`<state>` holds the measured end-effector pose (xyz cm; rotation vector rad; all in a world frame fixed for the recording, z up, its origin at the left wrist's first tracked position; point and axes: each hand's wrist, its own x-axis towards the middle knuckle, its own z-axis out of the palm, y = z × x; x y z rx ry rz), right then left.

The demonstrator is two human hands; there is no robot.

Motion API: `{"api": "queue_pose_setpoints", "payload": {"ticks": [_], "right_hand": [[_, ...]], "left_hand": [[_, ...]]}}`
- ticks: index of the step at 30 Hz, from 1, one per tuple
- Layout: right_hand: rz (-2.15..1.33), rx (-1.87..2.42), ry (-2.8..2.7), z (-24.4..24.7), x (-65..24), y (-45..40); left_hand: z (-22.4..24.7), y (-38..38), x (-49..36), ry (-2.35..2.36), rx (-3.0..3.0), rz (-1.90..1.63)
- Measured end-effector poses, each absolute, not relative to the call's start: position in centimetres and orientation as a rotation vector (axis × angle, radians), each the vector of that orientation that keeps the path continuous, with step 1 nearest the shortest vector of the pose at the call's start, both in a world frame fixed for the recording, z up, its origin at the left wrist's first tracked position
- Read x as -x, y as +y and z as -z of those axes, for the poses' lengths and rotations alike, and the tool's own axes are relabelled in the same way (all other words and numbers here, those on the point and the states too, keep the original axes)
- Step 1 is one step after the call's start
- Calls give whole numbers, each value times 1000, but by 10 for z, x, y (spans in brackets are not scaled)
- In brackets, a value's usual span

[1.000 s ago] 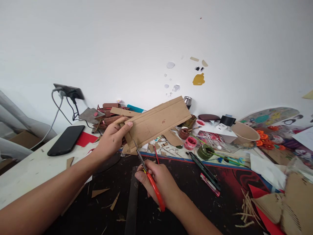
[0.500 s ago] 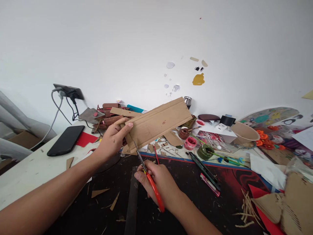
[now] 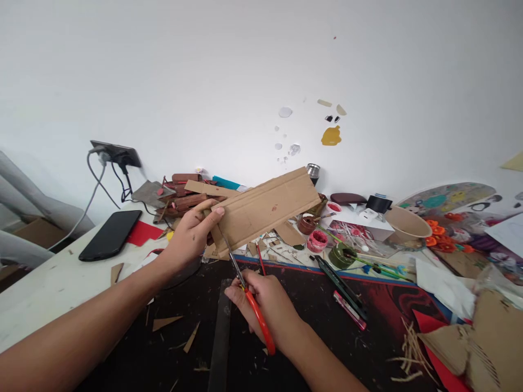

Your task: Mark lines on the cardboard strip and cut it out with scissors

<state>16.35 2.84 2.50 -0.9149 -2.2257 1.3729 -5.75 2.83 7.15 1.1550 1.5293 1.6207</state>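
Note:
A long brown cardboard strip [image 3: 269, 204] is held in the air, tilted up to the right. My left hand [image 3: 196, 228] pinches its left end, thumb on the front face and fingers behind. Red-handled scissors [image 3: 258, 318] are in my right hand [image 3: 265, 305], below the strip. Their blades point up and to the left and lie at the strip's lower left edge, near my left thumb. How far the blades are apart is hard to tell. Under my right hand a dark metal ruler [image 3: 220, 337] lies on the black mat [image 3: 318, 337].
Paint pots [image 3: 317, 240], a white box [image 3: 378, 223] and a beige bowl [image 3: 408, 222] stand behind the mat. A green cutter [image 3: 341, 286] lies on the right, near twine [image 3: 409, 348] and cardboard pieces [image 3: 494, 337]. A black phone [image 3: 110, 234] is at left.
The cardboard strip and my left hand have shifted very slightly right and down in view. The scissors stay at the strip's lower edge, and my right hand has hardly moved.

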Motion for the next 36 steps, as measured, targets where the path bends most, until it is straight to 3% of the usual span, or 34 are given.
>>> {"api": "queue_pose_setpoints", "payload": {"ticks": [19, 36], "right_hand": [[-1106, 1027, -2292, -20, -156, 25], [-1127, 1007, -2202, -14, -154, 23]], "left_hand": [[-70, 36, 74, 1595, -1454, -1576], [-87, 37, 91, 1636, -1652, -1305]]}}
